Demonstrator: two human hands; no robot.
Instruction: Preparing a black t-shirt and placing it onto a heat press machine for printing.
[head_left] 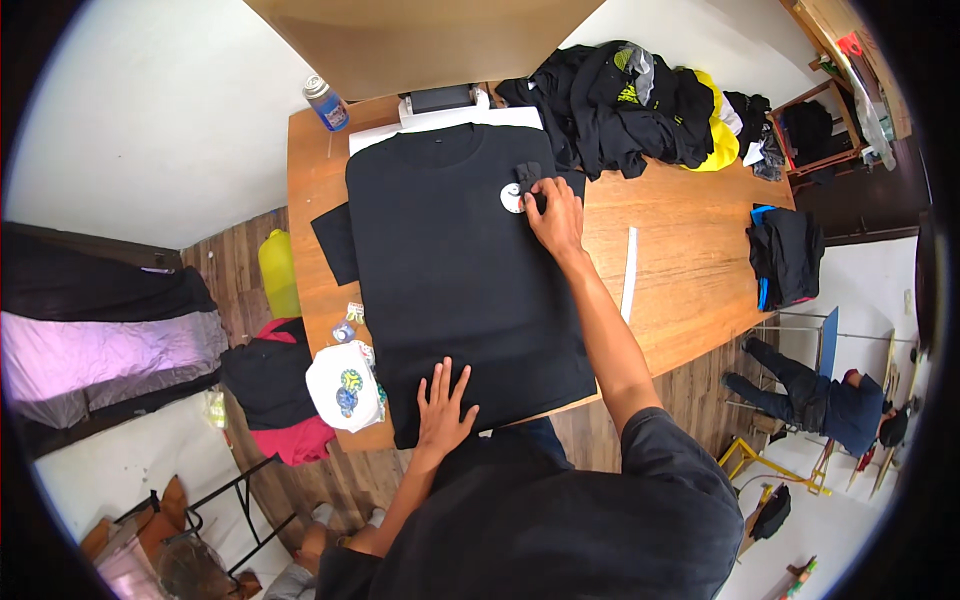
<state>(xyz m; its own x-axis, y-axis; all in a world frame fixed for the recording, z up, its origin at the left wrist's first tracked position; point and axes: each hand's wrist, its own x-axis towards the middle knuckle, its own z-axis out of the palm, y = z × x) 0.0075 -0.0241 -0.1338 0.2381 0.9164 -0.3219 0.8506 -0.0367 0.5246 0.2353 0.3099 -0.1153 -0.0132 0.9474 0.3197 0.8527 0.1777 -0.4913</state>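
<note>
- Bunching its fingers together, the right hand (556,212) is pinching a small dark cloth (528,174) beside the white print (511,198).
- The left hand (445,408) is resting on the shirt's near part, its fingers spreading apart.
- The black shirt (455,260) is lying spread on the table (690,265), its collar facing away from the person.
- A white strip (629,275) is lying right of the shirt, apart from it.
- A white bundle (334,390) is sitting near the shirt's lower left side.
- A can (326,103) is standing at the table's far left corner.
- Dark clothes (610,120) are lying heaped beyond the shirt, toward the right.
</note>
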